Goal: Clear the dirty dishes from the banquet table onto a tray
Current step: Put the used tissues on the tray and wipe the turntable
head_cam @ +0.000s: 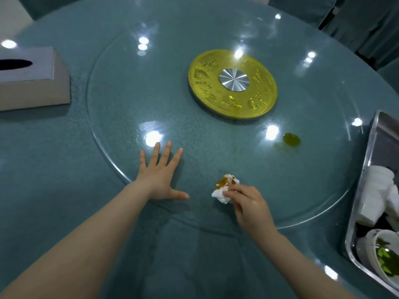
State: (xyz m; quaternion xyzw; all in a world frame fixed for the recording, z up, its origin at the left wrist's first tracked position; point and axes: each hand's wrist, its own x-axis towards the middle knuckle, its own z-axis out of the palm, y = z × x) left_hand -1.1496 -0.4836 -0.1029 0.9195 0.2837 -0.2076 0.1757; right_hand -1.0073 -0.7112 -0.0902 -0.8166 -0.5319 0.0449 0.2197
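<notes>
My right hand (248,203) pinches a crumpled white tissue (224,188) stained brown-orange and holds it against the glass turntable (121,100). My left hand (158,173) lies flat on the glass with its fingers spread, near the turntable's front edge. A greenish-brown sauce spill (291,140) sits on the glass to the right of the tissue. At the right edge stands a metal tray (367,160) holding white cups (375,195) and a dirty white bowl (380,253) with green scraps.
A gold disc with a silver hub (233,83) marks the turntable's centre. A grey tissue box (32,78) stands on the teal tablecloth at the far left. Chairs with teal covers (367,22) line the far right side.
</notes>
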